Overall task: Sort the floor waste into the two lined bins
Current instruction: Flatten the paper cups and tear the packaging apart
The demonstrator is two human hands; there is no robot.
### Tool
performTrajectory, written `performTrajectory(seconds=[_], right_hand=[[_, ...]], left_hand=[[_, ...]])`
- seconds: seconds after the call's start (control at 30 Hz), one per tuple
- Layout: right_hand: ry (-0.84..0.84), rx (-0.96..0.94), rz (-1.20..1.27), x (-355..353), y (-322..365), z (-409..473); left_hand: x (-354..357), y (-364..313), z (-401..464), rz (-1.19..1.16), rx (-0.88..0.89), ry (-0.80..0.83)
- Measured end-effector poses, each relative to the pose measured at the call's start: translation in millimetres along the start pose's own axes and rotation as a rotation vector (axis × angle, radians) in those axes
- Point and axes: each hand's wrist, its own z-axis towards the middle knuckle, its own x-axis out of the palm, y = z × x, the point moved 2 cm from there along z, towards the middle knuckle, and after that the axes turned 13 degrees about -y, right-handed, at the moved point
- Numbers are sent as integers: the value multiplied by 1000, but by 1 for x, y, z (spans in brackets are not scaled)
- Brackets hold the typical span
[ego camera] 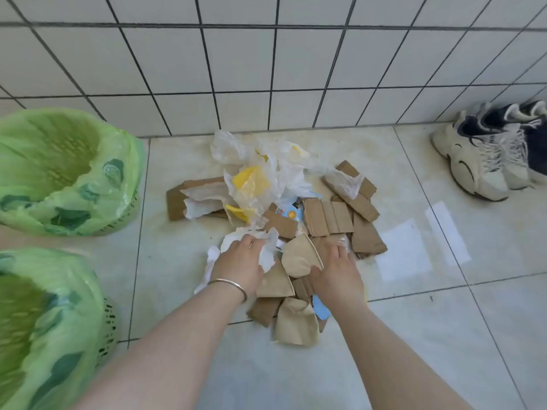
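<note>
A heap of waste lies on the floor by the wall: brown cardboard pieces [328, 217], clear and white plastic bags [278, 164], yellow plastic bits [247, 177] and crumpled white paper [268, 253]. My left hand [241, 258], with a bracelet on the wrist, is closed on the crumpled white paper at the heap's near left. My right hand [337, 272] lies flat, fingers spread, on the cardboard and a clear wrapper [343, 241]; whether it grips anything is unclear. Two bins with green liners stand at the left, the far bin [118, 149] and the near bin [85, 291].
A white tiled wall [266, 69] runs behind the heap. A pair of white and navy sneakers [488, 155] sits at the right by the wall. Pale floor tiles [444, 321] surround the heap, with bright light patches to the right.
</note>
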Motion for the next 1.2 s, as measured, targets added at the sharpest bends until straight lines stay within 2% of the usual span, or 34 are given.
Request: performTrajectory(seconds=[0.17, 0.27, 0.4, 0.6, 0.8, 0.9, 1.03, 1.2], right_hand=[[45, 76, -29, 12, -11, -28], [88, 101, -37, 26, -18, -40], [152, 89, -64, 50, -28, -50], [176, -88, -199, 84, -26, -56], [120, -40, -168, 110, -26, -54], [125, 44, -89, 116, -29, -52], [178, 198, 143, 118, -33, -53], [242, 364, 460, 116, -36, -59]], left_hand=[[17, 9, -16, 13, -3, 249], [30, 12, -17, 3, -4, 290], [57, 14, -14, -73, -69, 271], [93, 21, -18, -20, -23, 202], [111, 21, -13, 101, 58, 44], [119, 20, -9, 141, 52, 21], [119, 21, -3, 164, 30, -59], [110, 32, 4, -70, -86, -137]])
